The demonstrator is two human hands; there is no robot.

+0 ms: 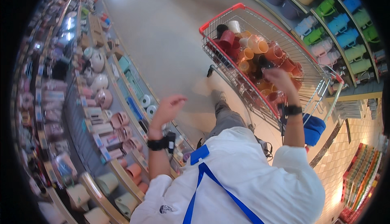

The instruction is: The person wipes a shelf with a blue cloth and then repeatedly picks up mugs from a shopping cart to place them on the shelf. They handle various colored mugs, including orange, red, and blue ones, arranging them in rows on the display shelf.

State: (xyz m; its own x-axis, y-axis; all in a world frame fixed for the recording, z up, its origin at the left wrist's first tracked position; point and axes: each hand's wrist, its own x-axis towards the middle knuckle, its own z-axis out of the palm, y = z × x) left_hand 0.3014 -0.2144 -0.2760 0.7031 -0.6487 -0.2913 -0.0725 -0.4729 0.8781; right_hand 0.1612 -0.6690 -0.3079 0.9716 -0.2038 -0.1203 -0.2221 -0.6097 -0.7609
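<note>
My left hand (168,108) is held over the aisle floor beside the left shelves, its fingers loosely curled and nothing seen in it. My right hand (281,78) reaches over the wire shopping cart (199,29), blurred by motion. Under and around it lie plastic cups, among them an orange cup (261,46), a dark red cup (227,39) and a white cup (234,26). A reddish edge shows at my right fingertips; whether they grip it is unclear. Many cups, some in clear wrap, fill the cart in a loose heap.
Shelves on the left hold pink containers (119,119), tape-like rolls (146,100) and cream bins (106,183). Blue pitchers (338,23) and green pitchers (313,36) stand on the right shelves. A blue bag (313,129) hangs by the cart handle. Stacked patterned goods (361,175) are at lower right.
</note>
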